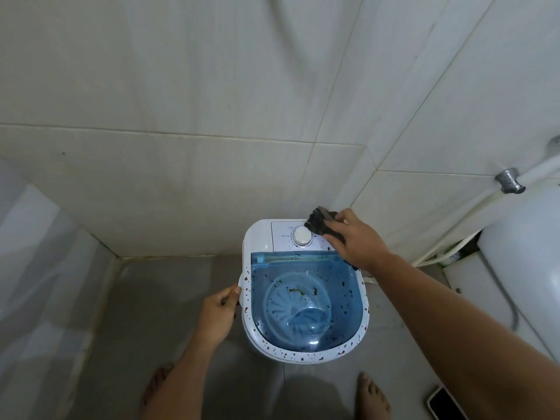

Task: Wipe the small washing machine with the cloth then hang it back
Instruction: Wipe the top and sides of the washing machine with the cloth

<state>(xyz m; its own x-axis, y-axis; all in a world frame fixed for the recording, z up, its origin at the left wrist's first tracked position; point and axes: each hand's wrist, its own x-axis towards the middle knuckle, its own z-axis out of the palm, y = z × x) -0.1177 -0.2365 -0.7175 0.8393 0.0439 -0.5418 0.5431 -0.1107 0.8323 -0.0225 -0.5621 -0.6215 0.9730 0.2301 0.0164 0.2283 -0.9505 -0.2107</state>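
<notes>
Cloth on washing machine; phone rightward

Bare forearms, no sleeves; bare feet

Wall blocks behind, L floor free

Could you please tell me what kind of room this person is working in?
Most likely a bathroom: tiled walls, a wall tap feeding a hose, and a small washing machine standing on the wet-looking floor.
</notes>
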